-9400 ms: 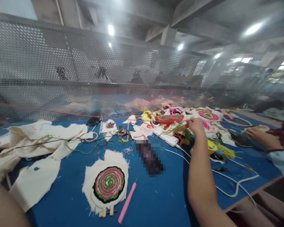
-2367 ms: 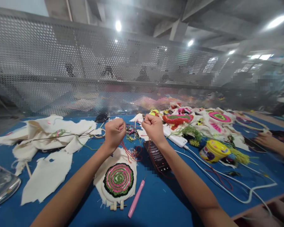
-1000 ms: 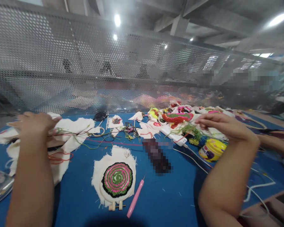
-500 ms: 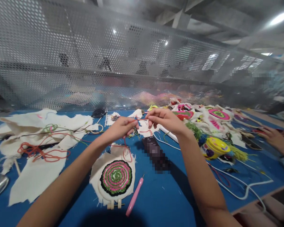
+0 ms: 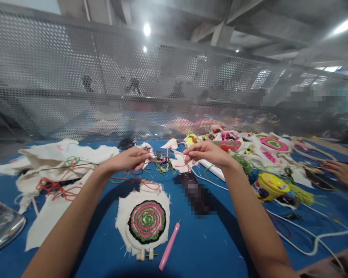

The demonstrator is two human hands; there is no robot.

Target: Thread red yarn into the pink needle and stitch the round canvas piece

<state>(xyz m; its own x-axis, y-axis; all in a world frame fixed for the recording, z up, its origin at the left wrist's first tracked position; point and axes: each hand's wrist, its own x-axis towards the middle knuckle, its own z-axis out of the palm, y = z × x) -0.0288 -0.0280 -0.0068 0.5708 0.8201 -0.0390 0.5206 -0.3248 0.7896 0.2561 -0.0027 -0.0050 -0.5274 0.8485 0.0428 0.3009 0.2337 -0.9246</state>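
Note:
My left hand [image 5: 127, 159] and my right hand [image 5: 205, 152] are raised above the blue table [image 5: 214, 247], each pinching an end of a taut stretch of red yarn [image 5: 166, 153]. More of that red yarn trails down past my left hand to a loose heap [image 5: 53, 187] on white cloth. Below my hands lies an embroidery hoop [image 5: 146, 221] with cloth stitched in pink, green and black rings. A pink punch needle [image 5: 169, 246] lies just right of the hoop.
White cloth scraps [image 5: 60, 162] cover the left. A dark blurred device [image 5: 195, 193] lies mid-table. At the right sit a yellow tub [image 5: 268, 185], white cables [image 5: 310, 235] and a pile of stitched pieces [image 5: 249, 144]. Another person's hand [image 5: 340, 172] rests far right. A perforated metal screen [image 5: 133, 85] stands behind.
My hands, pinched close together half a second ago, have drawn a little apart, stretching the red yarn between them. A second ago they were spread wide to both sides.

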